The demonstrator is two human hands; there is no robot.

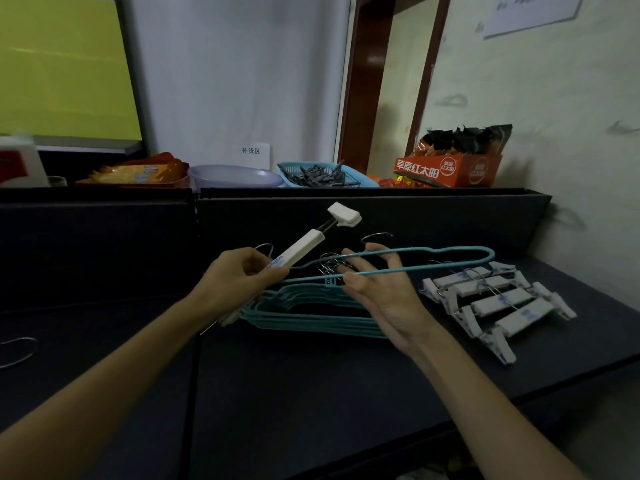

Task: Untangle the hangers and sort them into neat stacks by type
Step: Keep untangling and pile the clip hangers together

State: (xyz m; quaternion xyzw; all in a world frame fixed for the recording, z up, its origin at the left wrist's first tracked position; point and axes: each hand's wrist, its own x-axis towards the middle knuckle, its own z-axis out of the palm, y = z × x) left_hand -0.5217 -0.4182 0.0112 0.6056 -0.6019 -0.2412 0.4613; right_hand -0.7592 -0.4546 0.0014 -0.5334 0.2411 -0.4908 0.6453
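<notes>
My left hand (239, 275) grips a white clip hanger (304, 249), angled up and away from me. My right hand (377, 289) is open, fingers spread, lifting one teal wire hanger (415, 259) on its fingertips. Below lies a stack of teal hangers (311, 315) on the dark table (311, 393). To the right rests a row of white clip hangers (498, 303).

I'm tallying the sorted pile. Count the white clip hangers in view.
5: four white clip hangers lie side by side on the dark table, right; one white clip hanger in the left hand. More may be hidden.
</notes>
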